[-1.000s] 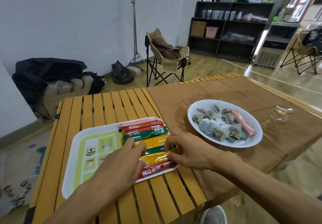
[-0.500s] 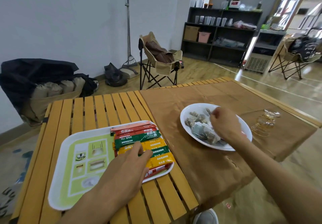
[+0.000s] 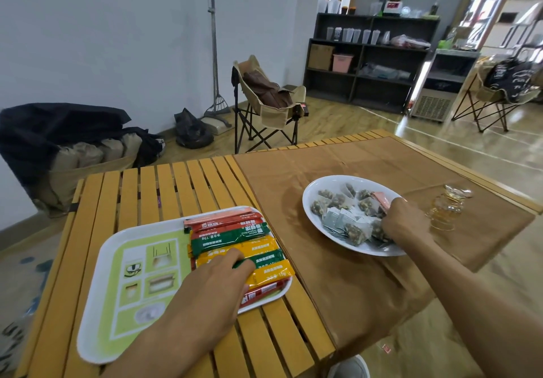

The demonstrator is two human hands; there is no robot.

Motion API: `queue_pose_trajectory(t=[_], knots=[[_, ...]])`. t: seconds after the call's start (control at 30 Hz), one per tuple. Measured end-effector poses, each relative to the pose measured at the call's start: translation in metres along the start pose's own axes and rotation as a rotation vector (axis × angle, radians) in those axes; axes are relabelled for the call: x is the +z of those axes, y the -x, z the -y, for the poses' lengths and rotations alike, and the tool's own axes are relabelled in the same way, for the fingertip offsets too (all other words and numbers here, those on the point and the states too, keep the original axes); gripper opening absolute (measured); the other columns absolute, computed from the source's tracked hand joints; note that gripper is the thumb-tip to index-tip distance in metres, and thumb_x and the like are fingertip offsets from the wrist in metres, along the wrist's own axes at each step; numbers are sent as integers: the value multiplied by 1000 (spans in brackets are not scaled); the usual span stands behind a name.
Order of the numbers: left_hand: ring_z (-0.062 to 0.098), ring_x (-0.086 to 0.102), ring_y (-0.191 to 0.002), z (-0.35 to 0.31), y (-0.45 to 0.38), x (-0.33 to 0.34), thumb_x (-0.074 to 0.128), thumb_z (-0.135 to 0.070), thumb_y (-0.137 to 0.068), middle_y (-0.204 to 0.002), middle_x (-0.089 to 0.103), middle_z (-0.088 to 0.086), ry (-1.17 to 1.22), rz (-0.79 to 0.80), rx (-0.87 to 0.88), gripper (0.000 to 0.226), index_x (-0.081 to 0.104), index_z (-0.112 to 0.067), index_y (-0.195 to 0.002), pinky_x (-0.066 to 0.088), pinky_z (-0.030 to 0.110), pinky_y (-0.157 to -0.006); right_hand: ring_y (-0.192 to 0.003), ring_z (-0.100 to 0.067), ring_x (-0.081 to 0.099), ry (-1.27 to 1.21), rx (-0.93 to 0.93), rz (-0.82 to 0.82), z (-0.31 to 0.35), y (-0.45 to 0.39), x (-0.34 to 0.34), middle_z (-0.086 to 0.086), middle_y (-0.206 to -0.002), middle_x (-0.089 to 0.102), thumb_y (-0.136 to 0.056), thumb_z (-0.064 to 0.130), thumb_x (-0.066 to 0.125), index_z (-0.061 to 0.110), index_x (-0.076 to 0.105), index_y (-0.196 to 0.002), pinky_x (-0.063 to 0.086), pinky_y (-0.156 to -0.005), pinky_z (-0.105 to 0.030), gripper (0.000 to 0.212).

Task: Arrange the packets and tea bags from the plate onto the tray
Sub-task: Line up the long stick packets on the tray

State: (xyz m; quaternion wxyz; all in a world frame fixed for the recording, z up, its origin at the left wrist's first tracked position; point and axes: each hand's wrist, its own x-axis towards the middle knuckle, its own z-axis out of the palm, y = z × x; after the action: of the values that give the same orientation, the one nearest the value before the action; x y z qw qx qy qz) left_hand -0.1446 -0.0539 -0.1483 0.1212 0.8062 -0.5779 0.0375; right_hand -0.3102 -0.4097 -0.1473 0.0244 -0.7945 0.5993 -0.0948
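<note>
Lower centre of frame: left hand lies palm down over the near right part of the tray, fingers straight and together, tips resting on the row of stick packets. It pins them flat; nothing is gripped.

The tray is white-rimmed with a green printed panel and sits on the slatted yellow surface at lower left. The packets fill its right side, laid side by side: pink and red ones at the far end, then green, yellow, green, yellow, and a red one at the near edge, partly under the hand.

Centre right: right hand reaches into the near right part of the white plate, fingers curled down among the contents. Whether they have closed on a packet or a tea bag, I cannot tell; the fingertips are hidden.

The plate stands on a brown mat covering the right half of the surface. It holds a heap of tea bags, and one pink packet lies at its far right, just beside the right hand's knuckles.

Right edge: a small glass cup on the mat, just beyond the right hand.

Upper centre: a folding chair on the floor.
</note>
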Motion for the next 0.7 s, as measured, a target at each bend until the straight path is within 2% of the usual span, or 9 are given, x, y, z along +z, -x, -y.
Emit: queue_pose_trajectory(t=[0.23,0.33,0.37,0.43,0.47,0.53,0.6,0.7], knots=[[10,43,-116,-1,1,-1,40,-37,-100,-134,36,-13,-1,-7,2,33,36,-34,-133,45,25,-85,-80,-37,58,-96,-5,-136,5,3,-3,-19,-95,62,-86,9,53,7,52,-89,46,-67,-38,4],[7,46,-112,0,0,-4,37,-41,-100,-133,36,-14,8,-24,-15,32,37,-36,-132,46,22,-83,-67,-29,58,-187,-118,-233,22,9,-19,-8,-79,63,-89,15,54,10,64,-95,49,-63,-36,13],[7,49,-109,2,-2,-6,36,-43,-100,-132,36,-14,10,-44,-31,32,37,-36,-131,47,21,-81,-64,-25,59,-273,-189,-206,32,14,-27,-4,-76,64,-92,22,54,13,67,-95,49,-61,-35,16],[7,53,-102,5,-6,-11,38,-45,-99,-131,39,-15,4,-116,-73,34,37,-37,-132,48,20,-78,-66,-15,65,-440,-366,-28,55,34,-43,6,-74,70,-95,48,57,22,72,-89,53,-64,-34,30],[7,55,-99,8,-9,-14,40,-45,-98,-130,40,-15,1,-162,-96,36,37,-36,-133,49,19,-76,-70,-10,67,-489,-464,82,67,47,-48,9,-77,73,-92,51,60,26,73,-88,54,-67,-33,29],[7,57,-93,14,-13,-19,44,-45,-96,-131,41,-13,26,-241,-135,41,35,-35,-134,49,18,-70,-76,-2,68,-505,-663,259,86,73,-51,11,-83,75,-88,36,68,28,77,-94,52,-69,-22,13],[7,56,-89,18,-15,-22,45,-47,-94,-136,37,-13,60,-272,-147,47,30,-34,-137,46,17,-65,-80,0,67,-484,-816,391,100,94,-48,13,-85,74,-87,26,68,28,78,-102,50,-66,-14,18],[7,54,-95,24,-15,-23,42,-51,-95,-139,33,-16,42,-239,-138,47,30,-37,-139,44,18,-72,-88,2,67,-547,-898,659,116,108,-43,13,-92,73,-90,17,65,25,76,-109,53,-67,-15,23]])
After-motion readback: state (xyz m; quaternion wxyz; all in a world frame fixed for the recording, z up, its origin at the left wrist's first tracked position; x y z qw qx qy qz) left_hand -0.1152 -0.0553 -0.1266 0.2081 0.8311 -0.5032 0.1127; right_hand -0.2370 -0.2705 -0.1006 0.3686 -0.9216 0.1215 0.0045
